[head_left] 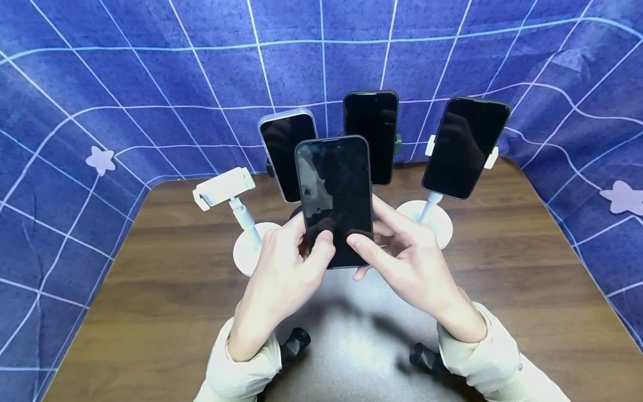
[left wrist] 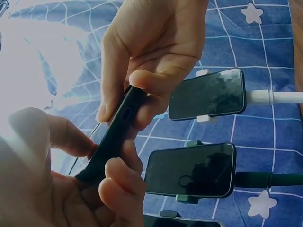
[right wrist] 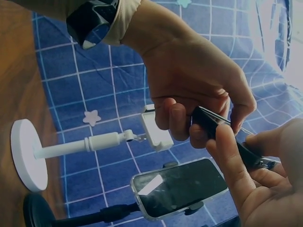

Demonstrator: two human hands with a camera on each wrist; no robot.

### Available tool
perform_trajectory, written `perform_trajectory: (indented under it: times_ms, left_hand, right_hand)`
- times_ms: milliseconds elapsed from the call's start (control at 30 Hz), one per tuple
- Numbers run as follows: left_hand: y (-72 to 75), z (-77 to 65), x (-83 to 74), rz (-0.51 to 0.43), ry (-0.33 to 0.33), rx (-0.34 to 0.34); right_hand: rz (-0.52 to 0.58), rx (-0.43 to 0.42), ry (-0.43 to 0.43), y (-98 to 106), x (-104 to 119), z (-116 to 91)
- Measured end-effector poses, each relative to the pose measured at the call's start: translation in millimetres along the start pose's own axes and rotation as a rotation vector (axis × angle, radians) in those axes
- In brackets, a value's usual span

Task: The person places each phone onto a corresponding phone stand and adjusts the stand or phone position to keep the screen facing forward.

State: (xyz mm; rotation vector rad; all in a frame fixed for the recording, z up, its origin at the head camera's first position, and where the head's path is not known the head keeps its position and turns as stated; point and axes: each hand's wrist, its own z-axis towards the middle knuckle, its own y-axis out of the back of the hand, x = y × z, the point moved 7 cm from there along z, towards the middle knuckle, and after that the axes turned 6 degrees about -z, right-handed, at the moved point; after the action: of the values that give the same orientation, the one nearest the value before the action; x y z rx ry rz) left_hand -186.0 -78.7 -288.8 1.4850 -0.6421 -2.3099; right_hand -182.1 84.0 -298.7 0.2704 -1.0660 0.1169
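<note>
A black smartphone (head_left: 344,190) is held upright between both hands, its dark screen facing the head camera. My left hand (head_left: 288,273) grips the lower left edge, the thumb resting on the screen. On the lower right edge my right hand (head_left: 414,265) has its grip, thumb also over the glass. The left wrist view shows the held phone edge-on, with the left hand (left wrist: 52,175) below and the right hand (left wrist: 158,47) above. Behind it stand three more dark-screened phones: one in a pale case (head_left: 287,151), a middle one (head_left: 370,131) and a right one (head_left: 466,148).
An unloaded white phone holder (head_left: 223,188) on a round base stands left on the wooden table (head_left: 166,290). The right phone sits on a white stand (head_left: 438,223). In the right wrist view, the pale-cased phone is on a black stand (right wrist: 102,215). A blue gridded cloth (head_left: 211,72) hangs behind.
</note>
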Motion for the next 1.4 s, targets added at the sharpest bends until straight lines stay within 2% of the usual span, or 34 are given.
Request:
perform_trajectory:
  times_ms: [233, 667, 1167, 1400]
  left_hand:
    - [-4.3, 1.0, 1.6, -0.04, 0.008, 0.043]
    - [-2.7, -0.1, -2.7, 0.002, -0.03, 0.036]
    - [-4.8, -0.2, 2.6, -0.01, 0.012, 0.063]
    - [-7.7, 1.5, 1.5, 0.012, -0.016, 0.073]
  right_hand:
    - [-0.137, -0.034, 0.031, 5.0, 1.7, -0.7]
    - [-0.134, -0.03, 0.002, 4.5, -0.4, 1.2]
    - [-0.215, -0.04, 0.053, 4.4, 3.5, -0.9]
    - [-0.225, -0.045, 0.076, 5.6, 3.3, -0.3]
